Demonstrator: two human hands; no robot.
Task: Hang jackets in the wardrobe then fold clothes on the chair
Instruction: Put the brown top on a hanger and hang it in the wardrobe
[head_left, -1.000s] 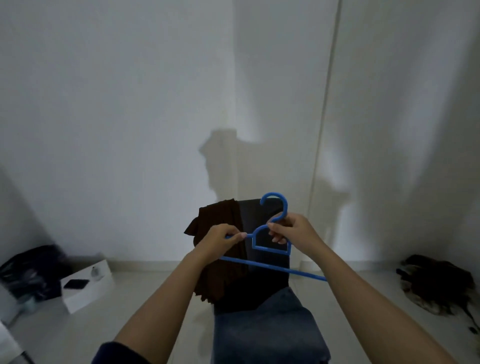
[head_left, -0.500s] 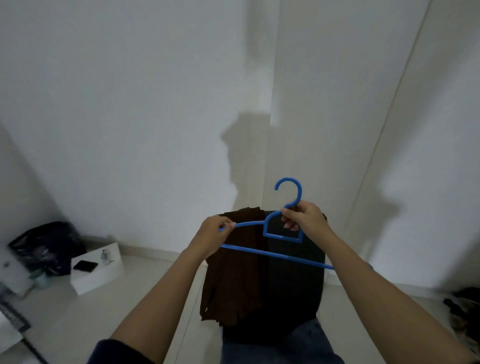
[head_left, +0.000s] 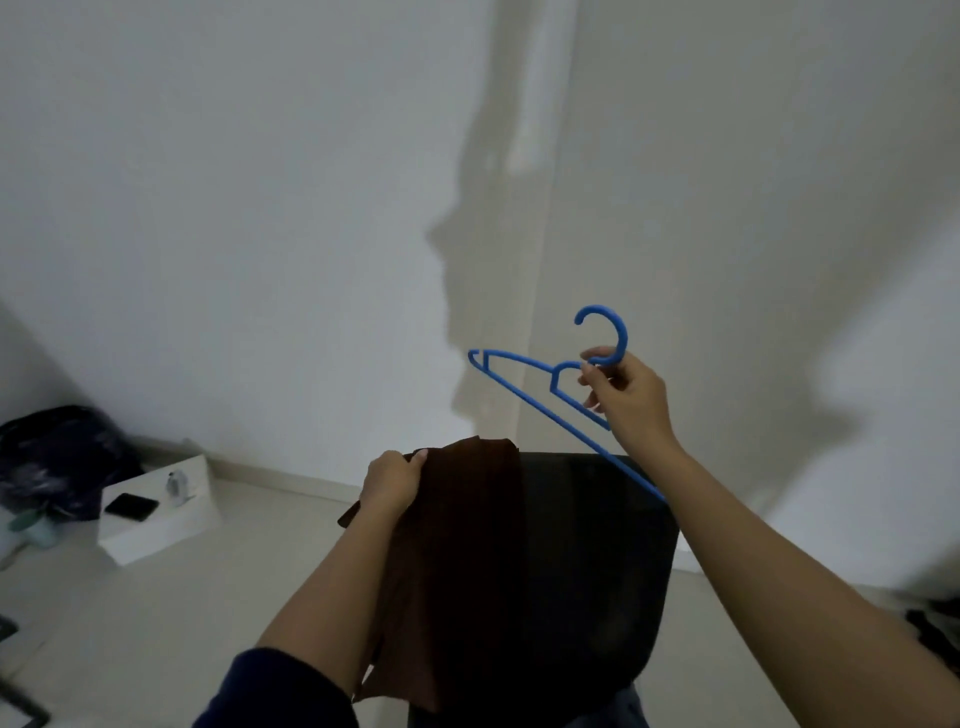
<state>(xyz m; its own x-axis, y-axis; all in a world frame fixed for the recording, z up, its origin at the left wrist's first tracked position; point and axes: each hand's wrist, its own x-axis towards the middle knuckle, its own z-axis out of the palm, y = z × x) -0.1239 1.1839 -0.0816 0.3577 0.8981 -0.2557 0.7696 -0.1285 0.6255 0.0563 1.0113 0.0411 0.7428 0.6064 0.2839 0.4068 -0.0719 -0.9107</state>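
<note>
A blue plastic hanger (head_left: 524, 382) is held up in the air by my right hand (head_left: 626, 397), which grips it at the neck just under the hook. A dark brown garment (head_left: 457, 561) hangs draped over the back of a black chair (head_left: 597, 561). My left hand (head_left: 392, 480) is closed on the garment's top left edge at the chair back. The chair seat is mostly hidden below the frame.
A white box (head_left: 161, 512) with a black phone and a small bottle on it stands on the floor at the left, next to a dark bag (head_left: 57, 457). White wardrobe panels (head_left: 753, 208) rise behind the chair. Dark clothing lies at the right edge (head_left: 935, 623).
My left hand has let go of the hanger's arm and dropped onto the brown garment. My right hand has lifted the hanger up and to the right. The view has tilted upward.
</note>
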